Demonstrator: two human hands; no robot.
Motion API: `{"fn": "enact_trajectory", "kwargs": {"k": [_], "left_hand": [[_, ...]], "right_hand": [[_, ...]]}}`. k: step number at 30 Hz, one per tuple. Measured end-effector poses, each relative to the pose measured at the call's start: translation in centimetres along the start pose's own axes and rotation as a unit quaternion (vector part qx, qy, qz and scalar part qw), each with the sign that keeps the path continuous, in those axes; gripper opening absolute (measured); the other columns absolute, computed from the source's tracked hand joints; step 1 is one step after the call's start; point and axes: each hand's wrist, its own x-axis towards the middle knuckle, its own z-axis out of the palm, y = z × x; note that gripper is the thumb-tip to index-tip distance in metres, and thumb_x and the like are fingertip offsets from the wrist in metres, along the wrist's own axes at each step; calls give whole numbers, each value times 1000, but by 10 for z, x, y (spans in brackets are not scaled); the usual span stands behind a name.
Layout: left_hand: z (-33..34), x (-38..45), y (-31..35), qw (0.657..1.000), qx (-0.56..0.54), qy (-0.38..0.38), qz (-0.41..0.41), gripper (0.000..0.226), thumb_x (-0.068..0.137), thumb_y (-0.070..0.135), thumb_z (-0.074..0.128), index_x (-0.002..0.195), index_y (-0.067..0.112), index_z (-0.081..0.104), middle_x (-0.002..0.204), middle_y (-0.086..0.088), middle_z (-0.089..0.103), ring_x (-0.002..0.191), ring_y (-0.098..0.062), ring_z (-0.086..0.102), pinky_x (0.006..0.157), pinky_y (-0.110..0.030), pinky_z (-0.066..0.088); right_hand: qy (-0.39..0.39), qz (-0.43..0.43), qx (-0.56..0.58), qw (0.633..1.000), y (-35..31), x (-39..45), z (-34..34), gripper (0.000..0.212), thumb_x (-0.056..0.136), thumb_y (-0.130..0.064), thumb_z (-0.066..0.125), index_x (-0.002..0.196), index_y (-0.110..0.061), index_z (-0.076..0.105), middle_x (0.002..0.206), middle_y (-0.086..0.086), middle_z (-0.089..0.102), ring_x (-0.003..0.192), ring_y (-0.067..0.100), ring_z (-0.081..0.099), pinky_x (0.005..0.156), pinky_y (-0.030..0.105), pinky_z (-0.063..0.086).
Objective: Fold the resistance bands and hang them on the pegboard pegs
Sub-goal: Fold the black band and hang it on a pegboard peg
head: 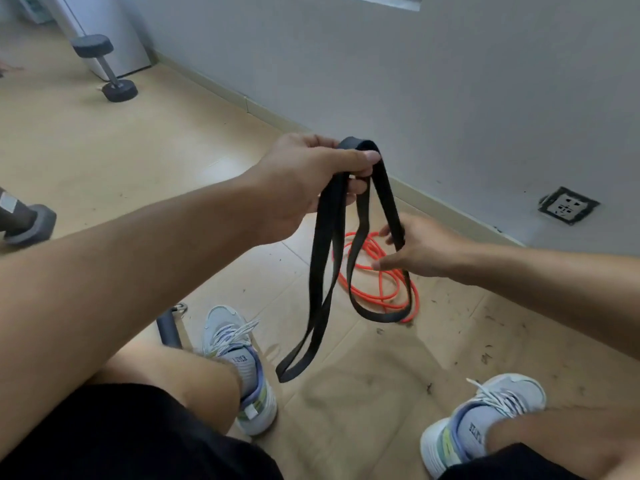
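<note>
Gripping the folded top of the black resistance band with the left hand, fingers curled tight, loops hanging above the floor. Touching one strand with the half-open right hand; possibly pinching, hard to tell. Orange band on the floor beneath.

Doubled black band hangs in two loops; orange tube band coiled on floor behind.

The room was softly, evenly lit, with faint shadows on the floor. The wide lens bowed the wall, and the right hand was slightly blurred.
</note>
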Motion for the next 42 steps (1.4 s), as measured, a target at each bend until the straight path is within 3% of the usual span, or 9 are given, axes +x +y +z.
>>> {"fn": "enact_trajectory", "kwargs": {"k": [2,5,8,14,20,26,30,36,42], "left_hand": [[3,0,0,999,-34,7,-13,4,94,9,67,95,6,70,77,-3,75,70,-15,70,79,-31,63],[11,1,1,997,-67,20,-17,5,96,7,65,98,5,68,83,-4,77,74,-16,74,80,-34,64],[14,4,3,993,-116,34,-16,11,98,7,63,105,1,67,85,-5,77,76,-16,76,80,-34,64],[15,13,8,979,-189,72,-6,12,100,-2,54,106,-1,64,98,-7,76,88,-18,77,85,-37,63],[-16,35,-1,961,-212,180,7,12,99,-2,56,108,0,64,103,-9,75,80,-17,79,76,-37,64],[-52,57,-23,951,-179,252,-25,14,99,-3,55,110,4,62,107,-10,72,83,-16,75,71,-32,62],[-73,63,-36,949,-120,287,-44,10,101,-2,52,99,5,60,104,-10,67,78,-14,68,69,-27,57],[-109,69,-55,935,-59,341,-83,13,100,-1,55,87,1,59,102,-11,67,72,-13,62,64,-21,53],[-139,62,-67,933,0,340,-121,27,102,-3,50,127,-12,54,113,-15,65,74,-13,59,69,-22,53]], "right_hand": [[-64,18,-17,998,7,1,7,49,82,-26,86,125,-23,64,127,-2,66,110,18,65,88,30,54],[-77,27,11,997,14,1,21,72,81,-24,86,145,-27,52,143,-4,57,129,19,57,98,31,48],[-125,46,36,990,21,1,30,72,84,-6,79,148,-21,49,146,-1,53,128,18,53,92,25,48],[-155,-8,0,988,24,6,35,32,84,-21,83,111,-15,67,117,2,68,105,19,63,86,29,51],[-186,-5,-34,982,52,16,18,23,79,-27,85,81,-14,66,77,-4,60,76,13,57,72,29,43],[-207,19,-96,973,79,19,5,18,76,-26,82,78,-15,68,73,-4,61,74,14,58,73,31,43],[-232,53,-145,960,91,17,-9,16,79,-24,83,74,-19,69,68,-8,68,64,7,64,60,15,46],[-219,78,-43,972,106,15,-34,18,81,-26,85,92,-17,75,84,-2,72,82,13,69,79,30,50],[-210,147,80,963,135,13,-54,27,87,-13,81,113,-12,73,103,6,72,92,19,71,81,34,61]]}}
